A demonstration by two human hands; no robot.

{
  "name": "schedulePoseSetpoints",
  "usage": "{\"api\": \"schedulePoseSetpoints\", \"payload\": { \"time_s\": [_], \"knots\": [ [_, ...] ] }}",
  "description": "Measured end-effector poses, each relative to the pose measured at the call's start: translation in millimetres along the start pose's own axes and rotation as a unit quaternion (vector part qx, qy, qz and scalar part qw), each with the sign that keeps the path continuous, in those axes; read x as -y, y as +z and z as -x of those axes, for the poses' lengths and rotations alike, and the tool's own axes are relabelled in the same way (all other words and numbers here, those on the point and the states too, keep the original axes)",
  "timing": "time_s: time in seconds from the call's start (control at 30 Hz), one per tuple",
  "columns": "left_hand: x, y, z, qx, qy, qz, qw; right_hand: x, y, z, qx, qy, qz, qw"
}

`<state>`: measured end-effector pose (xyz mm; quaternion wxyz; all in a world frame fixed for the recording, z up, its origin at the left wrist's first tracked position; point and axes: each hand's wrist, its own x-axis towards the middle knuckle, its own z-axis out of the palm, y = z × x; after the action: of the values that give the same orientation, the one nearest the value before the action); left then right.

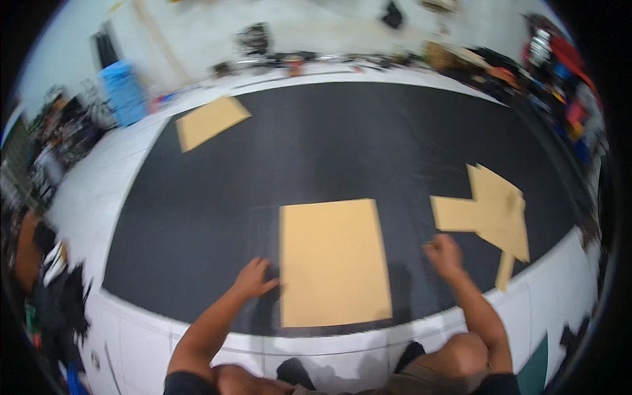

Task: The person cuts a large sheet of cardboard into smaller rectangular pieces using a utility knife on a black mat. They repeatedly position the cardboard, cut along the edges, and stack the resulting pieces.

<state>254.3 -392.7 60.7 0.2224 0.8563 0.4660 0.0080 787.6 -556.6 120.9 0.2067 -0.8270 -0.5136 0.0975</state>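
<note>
A tan rectangular sheet [334, 263], like card or heavy paper, lies flat on a large black sheet of material [316, 145] spread over the floor. Beside its left edge is my left hand [253, 278], fingers apart, the thumb reaching close to the edge; whether it touches is unclear. My right hand [444, 255] is over the black material, to the right of the tan sheet and apart from it. Its fingers are curled together, and anything inside them is hidden. Just beyond it lies a pile of overlapping tan pieces [500, 214] of different shapes.
Another tan piece [210, 122] rests at the far left of the black material. White tiled floor [141, 329] surrounds it. A blue wrapped bundle [123, 93] stands at the back left. Mixed clutter [559, 85] lines the right side, and small items run along the back wall.
</note>
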Motion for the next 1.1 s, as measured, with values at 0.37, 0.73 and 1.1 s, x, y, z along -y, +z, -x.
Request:
{"api": "schedulePoseSetpoints", "payload": {
  "time_s": [0.37,0.73,1.1],
  "knots": [
    [-53,-174,-75,-0.186,-0.202,0.088,0.957,97,-110,-179,-0.176,-0.018,-0.049,0.983],
    [-78,-111,-110,-0.081,-0.134,0.090,0.983,63,-54,-146,0.091,-0.095,0.056,0.990],
    [-301,-189,-117,-0.238,0.256,0.302,0.887,220,-139,-84,0.112,-0.224,-0.392,0.885]
  ]
}}
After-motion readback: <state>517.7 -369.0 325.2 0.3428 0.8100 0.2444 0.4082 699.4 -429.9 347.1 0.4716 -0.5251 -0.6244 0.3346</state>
